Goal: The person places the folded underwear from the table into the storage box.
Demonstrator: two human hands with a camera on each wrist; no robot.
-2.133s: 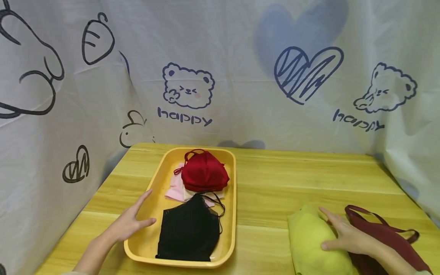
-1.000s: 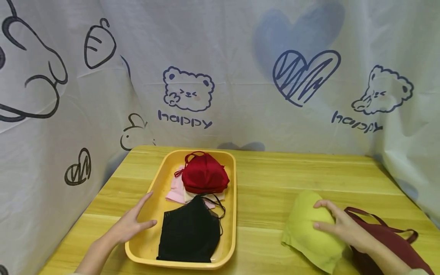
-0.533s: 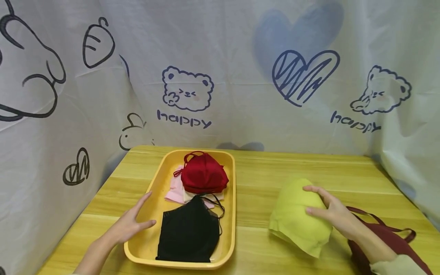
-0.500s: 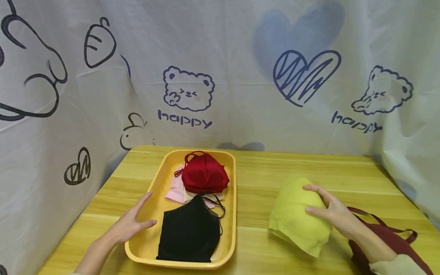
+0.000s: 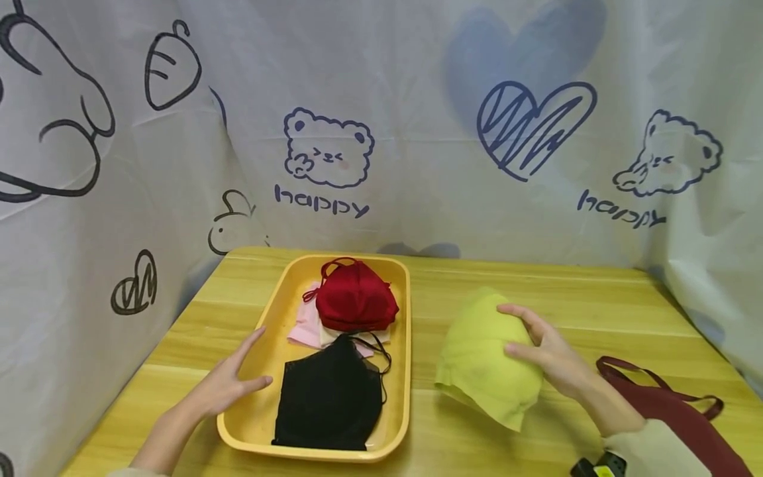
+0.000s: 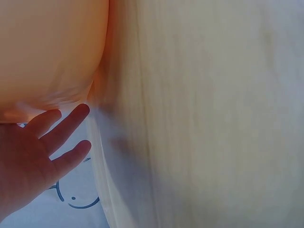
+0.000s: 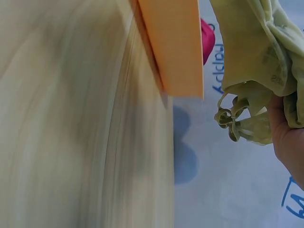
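My right hand (image 5: 554, 351) grips a folded yellow bra (image 5: 489, 361), held over the table to the right of the yellow tray (image 5: 408, 371). In the right wrist view the bra (image 7: 259, 52) hangs in loose folds with thin straps dangling, and my thumb is pressed into the cloth. My left hand (image 5: 223, 384) is at the tray's left rim, its fingers spread and relaxed; in the left wrist view the fingertips (image 6: 81, 111) lie right by the tray wall (image 6: 52, 47). In the tray, a black bra (image 5: 330, 401) lies in front of a red bra (image 5: 356, 298).
Pink cloth (image 5: 305, 328) and a cream piece lie partly under the red bra. A maroon bra (image 5: 667, 404) with straps rests at the table's right side, partly behind my right sleeve. A white curtain (image 5: 417, 132) with drawings stands behind the wooden table (image 5: 507, 271).
My right hand has lifted the yellow bra from beside the maroon one and carried it left towards the tray. The left hand has stayed at the tray rim.
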